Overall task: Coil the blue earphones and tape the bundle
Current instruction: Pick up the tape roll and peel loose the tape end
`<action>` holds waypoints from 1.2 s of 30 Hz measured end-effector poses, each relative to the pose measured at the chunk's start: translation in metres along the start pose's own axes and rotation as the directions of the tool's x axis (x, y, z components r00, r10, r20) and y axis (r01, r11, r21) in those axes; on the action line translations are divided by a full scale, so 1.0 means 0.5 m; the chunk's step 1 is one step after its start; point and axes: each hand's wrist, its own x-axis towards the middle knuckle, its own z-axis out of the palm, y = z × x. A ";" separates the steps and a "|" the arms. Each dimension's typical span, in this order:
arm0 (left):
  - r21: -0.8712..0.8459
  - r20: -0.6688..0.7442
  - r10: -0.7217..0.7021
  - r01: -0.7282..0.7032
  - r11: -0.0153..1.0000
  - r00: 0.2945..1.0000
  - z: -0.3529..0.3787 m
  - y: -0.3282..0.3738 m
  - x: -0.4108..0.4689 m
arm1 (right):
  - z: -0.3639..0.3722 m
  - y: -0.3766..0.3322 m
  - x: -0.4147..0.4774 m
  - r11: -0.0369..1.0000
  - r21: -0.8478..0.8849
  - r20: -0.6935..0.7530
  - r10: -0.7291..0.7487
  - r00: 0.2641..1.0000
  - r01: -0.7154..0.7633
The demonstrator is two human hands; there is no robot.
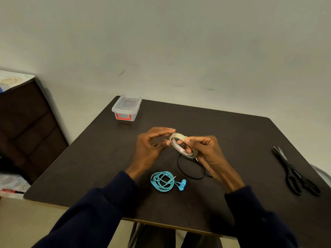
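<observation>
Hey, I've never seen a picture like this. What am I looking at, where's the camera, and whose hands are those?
There is no machine here, just a person. The one picture comes from a wide-angle camera worn on their head, looking forward and down, so the dark sleeves and hands are their own. The right hand holds a tape roll, fingers curled round the ring. The left hand, fingers fairly straight, reaches to the roll. On the dark table lie the blue earphones, already coiled, a black cable loop behind them, scissors at the right and a lidded clear box at the far left corner.
</observation>
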 end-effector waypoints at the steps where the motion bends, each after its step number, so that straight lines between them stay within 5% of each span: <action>1: 0.072 0.026 0.068 -0.070 0.995 0.997 -0.004 0.013 0.002 | 0.002 -0.002 -0.001 0.999 -0.039 -0.001 -0.008 1.000 0.008; 8: 0.314 0.095 0.221 -0.240 0.918 0.971 -0.019 0.059 0.002 | 0.017 -0.005 -0.019 0.988 -0.151 0.081 -0.011 0.997 0.023; 12: 0.243 0.059 0.205 -0.213 0.946 0.977 -0.023 0.058 -0.007 | 0.024 -0.008 -0.039 0.998 -0.069 0.120 -0.001 0.993 0.010; 16: -0.040 -0.020 0.024 -0.025 0.999 1.000 -0.022 0.053 -0.020 | 0.025 -0.011 -0.052 1.000 0.001 0.115 -0.008 0.993 0.008; 27: -0.422 -0.062 -0.310 0.256 0.869 0.949 -0.021 0.042 -0.041 | 0.010 -0.006 -0.066 0.995 0.097 0.186 -0.031 0.982 0.013; 32: -0.496 -0.011 -0.438 0.375 0.783 0.899 -0.014 0.031 -0.053 | 0.009 0.006 -0.069 0.990 0.141 0.145 -0.012 0.989 -0.009; 36: -0.342 -0.064 -0.304 0.266 0.901 0.950 -0.014 0.021 -0.060 | 0.017 0.011 -0.068 0.997 0.073 0.086 -0.018 0.996 0.012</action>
